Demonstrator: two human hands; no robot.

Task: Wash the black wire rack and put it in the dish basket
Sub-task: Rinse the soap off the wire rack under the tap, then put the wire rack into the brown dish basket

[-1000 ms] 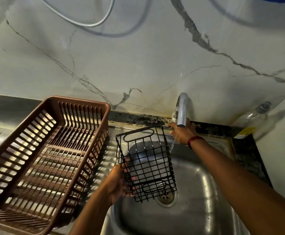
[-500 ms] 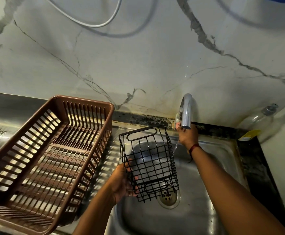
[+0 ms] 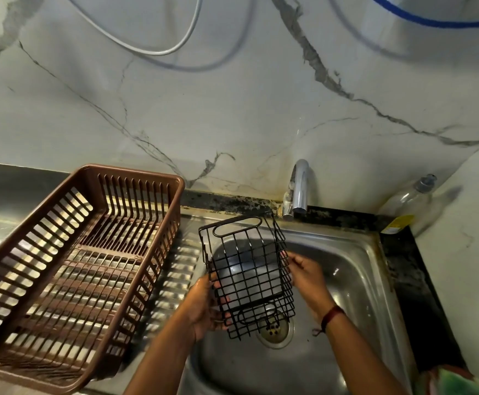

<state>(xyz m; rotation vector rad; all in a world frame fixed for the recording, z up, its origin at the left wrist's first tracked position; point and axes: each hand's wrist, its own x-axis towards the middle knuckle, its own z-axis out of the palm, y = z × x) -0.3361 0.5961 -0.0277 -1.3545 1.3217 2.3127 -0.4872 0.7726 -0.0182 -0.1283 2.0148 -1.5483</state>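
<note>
The black wire rack (image 3: 248, 273) is held tilted over the steel sink (image 3: 355, 269), its oval handle slot toward the tap. My left hand (image 3: 204, 303) grips its left lower side. My right hand (image 3: 306, 276) is against its right side, fingers on the wires. The brown plastic dish basket (image 3: 70, 269) stands to the left on the ribbed draining board with nothing in it. No water stream shows at the chrome tap (image 3: 299, 189).
A clear bottle with a yellow label (image 3: 406, 206) lies in the back right corner against the marble wall. The sink drain (image 3: 275, 332) sits below the rack. A green and red cloth (image 3: 455, 380) shows at the bottom right. Hoses hang on the wall above.
My right hand has left the tap and come down to the rack's right side. The thin water stream at the tap is gone. The rack stays over the sink.
</note>
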